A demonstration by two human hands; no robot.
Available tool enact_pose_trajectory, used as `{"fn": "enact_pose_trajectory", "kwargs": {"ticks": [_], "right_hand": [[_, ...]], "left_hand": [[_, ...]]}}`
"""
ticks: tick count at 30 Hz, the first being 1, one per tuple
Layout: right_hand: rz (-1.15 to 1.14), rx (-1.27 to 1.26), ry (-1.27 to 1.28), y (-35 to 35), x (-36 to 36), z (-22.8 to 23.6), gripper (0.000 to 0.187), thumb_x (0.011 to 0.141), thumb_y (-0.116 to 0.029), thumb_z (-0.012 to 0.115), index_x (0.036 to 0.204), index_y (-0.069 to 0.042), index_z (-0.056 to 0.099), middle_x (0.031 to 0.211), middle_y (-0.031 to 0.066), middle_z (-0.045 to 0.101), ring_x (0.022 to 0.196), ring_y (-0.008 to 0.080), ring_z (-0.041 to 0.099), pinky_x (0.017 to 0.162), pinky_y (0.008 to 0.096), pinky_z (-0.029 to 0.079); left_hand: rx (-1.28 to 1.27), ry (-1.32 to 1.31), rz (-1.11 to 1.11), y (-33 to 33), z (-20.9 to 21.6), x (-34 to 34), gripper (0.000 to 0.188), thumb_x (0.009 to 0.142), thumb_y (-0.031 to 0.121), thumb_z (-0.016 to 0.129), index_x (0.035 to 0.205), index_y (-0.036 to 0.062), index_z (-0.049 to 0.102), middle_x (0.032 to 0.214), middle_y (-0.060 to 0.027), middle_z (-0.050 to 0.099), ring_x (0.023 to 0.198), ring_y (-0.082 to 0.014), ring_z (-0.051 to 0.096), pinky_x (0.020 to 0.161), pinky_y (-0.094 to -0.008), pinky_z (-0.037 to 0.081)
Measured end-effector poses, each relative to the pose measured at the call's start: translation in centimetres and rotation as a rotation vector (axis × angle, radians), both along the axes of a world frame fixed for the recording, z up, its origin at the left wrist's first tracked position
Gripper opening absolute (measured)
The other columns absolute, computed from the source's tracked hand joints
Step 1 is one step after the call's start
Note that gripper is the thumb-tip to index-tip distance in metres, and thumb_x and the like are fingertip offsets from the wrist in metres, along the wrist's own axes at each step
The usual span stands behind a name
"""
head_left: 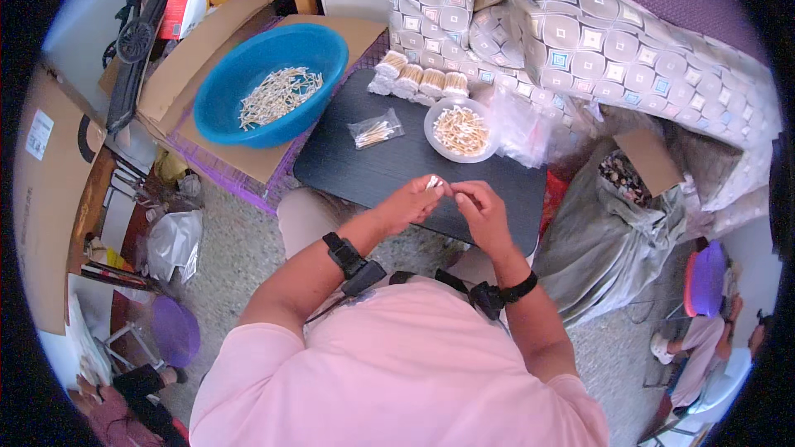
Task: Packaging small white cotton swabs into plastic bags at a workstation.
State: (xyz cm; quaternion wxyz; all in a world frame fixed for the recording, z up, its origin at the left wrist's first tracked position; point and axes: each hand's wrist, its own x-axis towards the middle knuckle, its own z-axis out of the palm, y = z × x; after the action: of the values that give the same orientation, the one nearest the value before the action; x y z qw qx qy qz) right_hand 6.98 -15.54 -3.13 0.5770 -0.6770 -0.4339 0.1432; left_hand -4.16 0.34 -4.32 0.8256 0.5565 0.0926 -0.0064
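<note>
Over the near edge of a black table [331, 164], my left hand [411, 204] is closed around a few cotton swabs [433, 183], whose white tips show at the fingers. My right hand [484, 213] meets it with thumb and forefinger pinched together; what they hold, if anything, is too small to make out. Just beyond my hands stands a white bowl [432, 146] full of loose cotton swabs [462, 129]. A small clear bag [377, 129] with several swabs inside lies left of the bowl. Packed bundles of swabs [419, 80] line the table's far edge.
A large blue basin [325, 50] holding many loose swabs sits on cardboard [236, 157] at the left. Clear plastic bags [522, 128] lie right of the bowl. A sofa with patterned cover [596, 25] stands behind, a grey-green sack [596, 240] at right. Other people sit at both lower sides.
</note>
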Motion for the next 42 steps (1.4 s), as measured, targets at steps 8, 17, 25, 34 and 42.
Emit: {"fn": "enact_pose_trajectory", "kwargs": {"ticks": [8, 17, 25, 34, 42], "right_hand": [[-0.038, -0.067, -0.136, -1.2, 2.1, 0.5, 0.017, 0.088, -0.008, 0.063, 0.104, -0.004, 0.067, 0.098, 0.0062, 0.062, 0.080, 0.0149, 0.061, 0.071, 0.0273, 0.049], [-0.086, -0.197, -0.422, 1.0, 7.6, 2.5, 0.021, 0.080, -0.008, 0.068, 0.100, -0.005, 0.064, 0.098, 0.0130, 0.062, 0.091, 0.0304, 0.060, 0.082, 0.0382, 0.049], [-0.113, -0.205, -0.766, 5.6, 13.7, 1.4, 0.022, 0.075, -0.009, 0.069, 0.097, -0.008, 0.065, 0.104, 0.0116, 0.062, 0.103, 0.0334, 0.054, 0.091, 0.0421, 0.044], [-0.029, -0.343, -0.855, 9.5, 16.3, 0.4, 0.014, 0.070, -0.011, 0.070, 0.084, -0.009, 0.067, 0.109, 0.0092, 0.061, 0.108, 0.0323, 0.052, 0.086, 0.0452, 0.045], [-0.027, -0.340, -0.808, 10.9, 15.7, -0.4, 0.008, 0.072, -0.014, 0.070, 0.076, -0.008, 0.067, 0.109, 0.0110, 0.062, 0.107, 0.0334, 0.053, 0.088, 0.0448, 0.044]], "left_hand": [[0.857, -0.043, 0.259, 5.9, -2.8, 1.5, 0.024, 0.100, 0.029, 0.045, 0.103, 0.0081, 0.056, 0.073, -0.0058, 0.057, 0.065, -0.0181, 0.054, 0.059, -0.0328, 0.044], [1.487, 0.157, 0.180, 8.6, -4.3, 2.8, 0.019, 0.094, 0.022, 0.043, 0.097, 0.0064, 0.055, 0.092, -0.0213, 0.064, 0.087, -0.0432, 0.060, 0.075, -0.0534, 0.048], [1.520, 0.052, 0.259, 8.9, -6.6, 3.0, 0.015, 0.090, 0.019, 0.049, 0.097, 0.0073, 0.055, 0.093, -0.0195, 0.063, 0.087, -0.0410, 0.061, 0.074, -0.0527, 0.048], [1.449, 0.086, 0.237, 9.0, -5.9, 2.9, 0.016, 0.088, 0.019, 0.051, 0.100, 0.0086, 0.056, 0.095, -0.0180, 0.063, 0.089, -0.0396, 0.061, 0.075, -0.0520, 0.048], [1.426, 0.132, 0.272, 9.3, -5.4, 2.2, 0.017, 0.086, 0.018, 0.052, 0.098, 0.0079, 0.059, 0.095, -0.0190, 0.064, 0.091, -0.0400, 0.062, 0.077, -0.0524, 0.049]]}}
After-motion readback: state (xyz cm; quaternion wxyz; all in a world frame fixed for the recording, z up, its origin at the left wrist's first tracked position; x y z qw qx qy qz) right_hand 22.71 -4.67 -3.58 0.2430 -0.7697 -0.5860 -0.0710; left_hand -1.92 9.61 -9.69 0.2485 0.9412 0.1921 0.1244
